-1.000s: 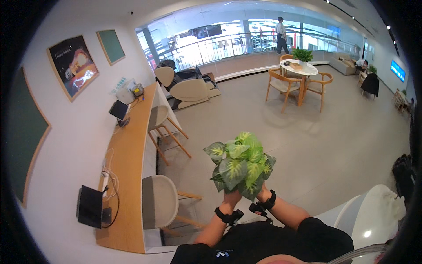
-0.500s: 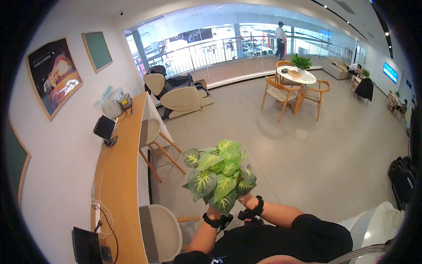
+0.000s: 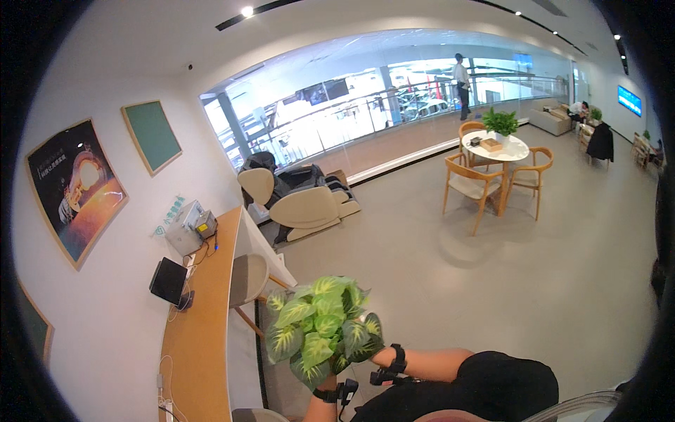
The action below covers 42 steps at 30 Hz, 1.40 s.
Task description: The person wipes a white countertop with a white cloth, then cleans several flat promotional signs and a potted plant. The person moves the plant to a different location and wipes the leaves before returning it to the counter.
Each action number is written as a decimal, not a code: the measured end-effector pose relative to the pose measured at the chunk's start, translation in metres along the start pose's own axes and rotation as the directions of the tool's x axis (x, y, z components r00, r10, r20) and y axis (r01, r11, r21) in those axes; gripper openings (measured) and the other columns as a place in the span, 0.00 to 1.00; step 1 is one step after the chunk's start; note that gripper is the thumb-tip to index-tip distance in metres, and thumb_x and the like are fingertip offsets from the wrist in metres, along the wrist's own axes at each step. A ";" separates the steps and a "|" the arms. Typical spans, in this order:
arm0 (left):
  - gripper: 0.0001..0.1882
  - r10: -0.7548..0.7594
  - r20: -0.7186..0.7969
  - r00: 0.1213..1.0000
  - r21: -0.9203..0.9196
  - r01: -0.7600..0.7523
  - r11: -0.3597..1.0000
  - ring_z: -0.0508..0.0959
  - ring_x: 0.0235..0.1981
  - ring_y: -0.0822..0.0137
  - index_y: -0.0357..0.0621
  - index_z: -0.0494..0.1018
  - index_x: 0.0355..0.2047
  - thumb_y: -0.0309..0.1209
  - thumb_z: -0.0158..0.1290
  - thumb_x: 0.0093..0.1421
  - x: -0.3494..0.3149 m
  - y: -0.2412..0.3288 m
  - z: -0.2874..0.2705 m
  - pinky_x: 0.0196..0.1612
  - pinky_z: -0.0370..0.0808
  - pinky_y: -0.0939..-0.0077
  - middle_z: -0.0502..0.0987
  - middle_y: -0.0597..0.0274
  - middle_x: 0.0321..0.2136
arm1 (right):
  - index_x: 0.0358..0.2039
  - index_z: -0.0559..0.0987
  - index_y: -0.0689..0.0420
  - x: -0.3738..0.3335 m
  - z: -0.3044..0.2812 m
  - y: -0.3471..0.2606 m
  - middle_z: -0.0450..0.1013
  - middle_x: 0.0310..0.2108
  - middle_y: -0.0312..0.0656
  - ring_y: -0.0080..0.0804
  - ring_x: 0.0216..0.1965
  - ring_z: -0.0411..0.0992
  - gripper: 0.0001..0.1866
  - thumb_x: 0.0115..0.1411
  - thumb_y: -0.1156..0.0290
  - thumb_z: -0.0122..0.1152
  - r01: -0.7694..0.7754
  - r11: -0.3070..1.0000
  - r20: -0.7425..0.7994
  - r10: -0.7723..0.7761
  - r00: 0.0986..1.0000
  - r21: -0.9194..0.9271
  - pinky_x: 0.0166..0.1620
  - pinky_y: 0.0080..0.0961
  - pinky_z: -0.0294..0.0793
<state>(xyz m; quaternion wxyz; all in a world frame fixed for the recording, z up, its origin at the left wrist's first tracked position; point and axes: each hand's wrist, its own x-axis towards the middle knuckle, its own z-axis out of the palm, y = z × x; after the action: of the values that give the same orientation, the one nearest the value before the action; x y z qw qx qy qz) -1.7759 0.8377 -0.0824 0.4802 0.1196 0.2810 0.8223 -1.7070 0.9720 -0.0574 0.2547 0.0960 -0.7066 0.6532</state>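
Observation:
A leafy plant [image 3: 320, 327] with broad green leaves, pale yellow-green along their veins, is held up in front of my body. From below on its left side my left hand [image 3: 328, 382] holds it. My right hand [image 3: 382, 356] grips it from the right, under the leaves. The foliage covers most of the fingers of both hands, and any pot is hidden too. Each wrist wears a black strap with a small device on it.
Along the left wall runs a wooden counter [image 3: 197, 330] with a tablet [image 3: 169, 280] and metal boxes [image 3: 186, 228]; a stool [image 3: 249, 280] stands beside it. Further off are a massage chair [image 3: 304, 209], a round white table [image 3: 517, 150] with chairs, and a person [image 3: 461, 83] beyond the glass.
The view has tilted up and shifted, so the room sits lower in the picture. The plant, still in both hands, appears lower and further left.

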 end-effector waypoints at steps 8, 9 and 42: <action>0.38 -0.006 0.047 0.999 0.083 0.002 0.997 0.63 0.60 0.54 0.47 0.56 0.63 0.58 0.44 0.60 0.094 0.004 0.018 0.61 0.62 0.53 0.61 0.56 0.61 | 0.58 0.64 0.61 0.046 -0.091 0.021 0.68 0.52 0.42 0.33 0.49 0.69 0.22 0.66 0.65 0.48 -0.061 0.998 -0.065 0.059 0.996 -0.032 0.53 0.30 0.69; 0.38 -0.003 0.054 0.999 0.095 -0.002 0.995 0.63 0.60 0.54 0.47 0.56 0.63 0.58 0.44 0.60 0.104 0.003 0.019 0.61 0.62 0.53 0.61 0.56 0.61 | 0.57 0.64 0.61 0.047 -0.103 0.025 0.68 0.51 0.42 0.33 0.49 0.69 0.22 0.66 0.64 0.48 -0.078 0.997 -0.082 0.075 0.994 -0.026 0.53 0.30 0.69; 0.40 0.593 -0.437 0.676 0.244 -0.546 0.802 0.64 0.58 0.54 0.48 0.58 0.61 0.61 0.46 0.57 0.385 0.252 -0.079 0.59 0.64 0.52 0.63 0.57 0.59 | 0.54 0.70 0.61 0.424 -0.224 0.217 0.73 0.49 0.45 0.36 0.48 0.73 0.23 0.65 0.58 0.45 -0.547 0.422 0.037 0.767 0.641 0.723 0.51 0.31 0.72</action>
<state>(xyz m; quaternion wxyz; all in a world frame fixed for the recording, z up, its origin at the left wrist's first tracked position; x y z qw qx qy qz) -2.1909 1.0441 -0.0293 0.1057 0.0099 0.3802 0.9188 -2.1173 1.3010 -0.0375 0.0246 -0.2061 -0.3481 0.9142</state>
